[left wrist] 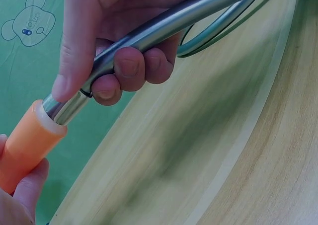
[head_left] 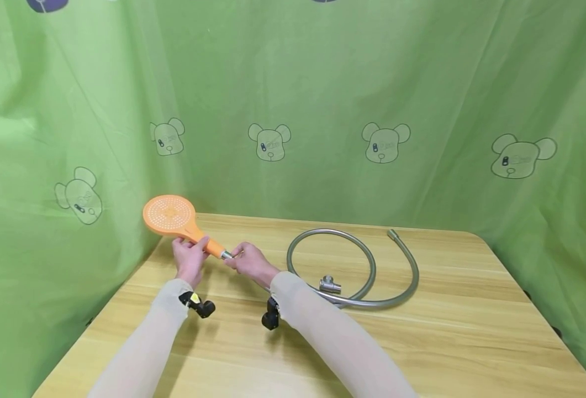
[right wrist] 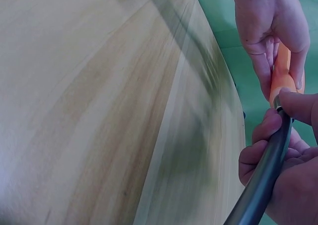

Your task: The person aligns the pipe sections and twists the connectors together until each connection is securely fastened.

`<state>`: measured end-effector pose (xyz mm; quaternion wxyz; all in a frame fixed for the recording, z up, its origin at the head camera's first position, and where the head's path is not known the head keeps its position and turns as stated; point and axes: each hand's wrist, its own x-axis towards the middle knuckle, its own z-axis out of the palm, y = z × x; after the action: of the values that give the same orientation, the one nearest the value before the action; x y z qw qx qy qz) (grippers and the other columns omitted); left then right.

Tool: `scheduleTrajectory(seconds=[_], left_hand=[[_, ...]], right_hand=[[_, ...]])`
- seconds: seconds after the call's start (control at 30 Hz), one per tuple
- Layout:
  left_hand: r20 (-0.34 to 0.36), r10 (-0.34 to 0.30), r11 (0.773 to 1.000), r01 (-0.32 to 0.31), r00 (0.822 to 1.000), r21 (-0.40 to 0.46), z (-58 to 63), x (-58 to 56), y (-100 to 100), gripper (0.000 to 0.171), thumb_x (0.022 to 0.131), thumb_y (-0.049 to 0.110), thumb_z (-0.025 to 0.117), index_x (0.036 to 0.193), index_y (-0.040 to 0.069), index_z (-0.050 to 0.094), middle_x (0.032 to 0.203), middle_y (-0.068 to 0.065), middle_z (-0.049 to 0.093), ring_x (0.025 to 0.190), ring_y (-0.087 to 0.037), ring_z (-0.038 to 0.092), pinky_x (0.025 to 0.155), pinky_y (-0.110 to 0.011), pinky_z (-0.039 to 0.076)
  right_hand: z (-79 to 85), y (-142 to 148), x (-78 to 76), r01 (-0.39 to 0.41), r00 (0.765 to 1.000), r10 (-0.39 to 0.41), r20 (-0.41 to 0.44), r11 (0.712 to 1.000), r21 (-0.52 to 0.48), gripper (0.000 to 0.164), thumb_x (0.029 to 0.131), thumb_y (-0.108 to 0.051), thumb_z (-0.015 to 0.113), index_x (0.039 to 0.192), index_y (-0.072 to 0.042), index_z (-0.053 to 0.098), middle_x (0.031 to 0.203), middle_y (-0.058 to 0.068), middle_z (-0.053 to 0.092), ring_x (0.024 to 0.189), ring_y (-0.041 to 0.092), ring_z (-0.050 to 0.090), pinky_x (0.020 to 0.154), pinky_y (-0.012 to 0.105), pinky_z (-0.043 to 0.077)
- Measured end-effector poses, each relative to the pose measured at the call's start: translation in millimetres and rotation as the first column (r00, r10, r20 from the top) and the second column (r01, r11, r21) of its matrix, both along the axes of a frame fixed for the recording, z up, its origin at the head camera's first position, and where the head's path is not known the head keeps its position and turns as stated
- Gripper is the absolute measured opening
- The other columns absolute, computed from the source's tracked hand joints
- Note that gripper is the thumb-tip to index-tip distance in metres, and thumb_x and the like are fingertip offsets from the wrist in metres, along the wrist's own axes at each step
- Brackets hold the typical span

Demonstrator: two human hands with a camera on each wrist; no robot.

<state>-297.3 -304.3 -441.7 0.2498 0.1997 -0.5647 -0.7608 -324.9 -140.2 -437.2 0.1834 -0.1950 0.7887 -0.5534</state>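
An orange shower head (head_left: 169,214) with a round, dotted face is held up over the table's left back corner. My left hand (head_left: 190,258) grips its handle (left wrist: 29,143) between thumb and fingers. At the handle's lower end, my right hand (head_left: 252,261) pinches the metal end fitting (left wrist: 70,109) of a grey shower hose, thumb on one side and curled fingers below. The fitting meets the handle's white-rimmed opening; how far it sits inside I cannot tell. From my right hand the hose (right wrist: 261,185) runs back under the forearm.
On the wooden table (head_left: 471,309) the rest of the hose (head_left: 372,260) lies looped, its free end fitting (head_left: 392,234) near the back edge. A small chrome valve fitting (head_left: 330,284) sits inside the loop. Green curtain (head_left: 322,182) hangs behind and at both sides.
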Motion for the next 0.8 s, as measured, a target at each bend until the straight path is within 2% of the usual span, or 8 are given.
scheduleTrajectory(seconds=[0.1,0.27,0.37,0.5,0.6,0.8], left_hand=[[0.002,0.001,1.000,-0.001,1.000,-0.002,0.0,-0.1,-0.9,0.066,0.095,-0.001,0.064,0.144,0.005,0.021,0.123,-0.015,0.055,0.098,-0.018,0.064,0.091,-0.030,0.060],[0.002,0.001,1.000,-0.001,1.000,-0.008,-0.6,-0.2,-1.8,0.066,0.095,-0.001,0.064,0.145,0.005,0.021,0.122,-0.016,0.055,0.096,-0.017,0.065,0.090,-0.030,0.060],[0.006,0.001,1.000,-0.001,1.000,-0.004,-0.4,0.0,-1.7,0.066,0.095,0.000,0.064,0.145,0.005,0.021,0.122,-0.015,0.055,0.096,-0.017,0.065,0.091,-0.030,0.059],[0.012,-0.001,1.000,0.001,1.000,0.002,-0.2,-0.2,-1.3,0.066,0.095,0.000,0.064,0.145,0.005,0.021,0.123,-0.016,0.055,0.096,-0.017,0.065,0.094,-0.033,0.059],[0.011,-0.004,1.000,0.004,1.000,-0.001,-0.4,-0.4,-1.1,0.066,0.095,0.000,0.064,0.145,0.004,0.021,0.124,-0.017,0.055,0.098,-0.018,0.065,0.094,-0.034,0.059],[0.002,-0.004,1.000,0.004,1.000,0.003,0.6,-0.2,0.6,0.066,0.095,0.000,0.064,0.145,0.005,0.021,0.124,-0.016,0.054,0.099,-0.018,0.064,0.093,-0.032,0.059]], right_hand=[[0.2,0.0,0.0,-0.008,1.000,0.008,-0.017,1.000,0.015,0.018,0.094,-0.020,0.071,0.098,-0.004,0.062,0.081,0.003,0.063,0.068,0.012,0.053,0.057,0.023,0.044],[0.5,0.0,-0.1,-0.020,0.998,0.023,-0.055,0.998,0.057,0.031,0.099,-0.028,0.064,0.103,0.002,0.070,0.087,0.013,0.068,0.066,0.012,0.051,0.058,0.023,0.040],[-0.1,-0.6,-0.5,-0.021,0.999,0.023,-0.044,0.998,0.052,0.033,0.098,-0.030,0.066,0.108,0.001,0.070,0.089,0.015,0.070,0.066,0.012,0.052,0.060,0.025,0.042],[-1.9,-1.7,-0.9,0.000,1.000,0.001,-0.004,1.000,0.020,0.033,0.090,-0.025,0.076,0.113,-0.007,0.061,0.082,0.007,0.065,0.066,0.013,0.054,0.060,0.026,0.044],[-2.8,-2.3,-1.2,0.011,1.000,-0.011,-0.004,1.000,0.004,0.033,0.087,-0.018,0.079,0.107,-0.009,0.055,0.078,0.002,0.058,0.064,0.012,0.053,0.056,0.024,0.043],[-0.3,-0.6,0.1,0.003,1.000,-0.003,-0.031,1.000,0.016,0.021,0.092,-0.018,0.074,0.098,-0.006,0.057,0.082,0.003,0.060,0.067,0.013,0.053,0.056,0.022,0.043]])
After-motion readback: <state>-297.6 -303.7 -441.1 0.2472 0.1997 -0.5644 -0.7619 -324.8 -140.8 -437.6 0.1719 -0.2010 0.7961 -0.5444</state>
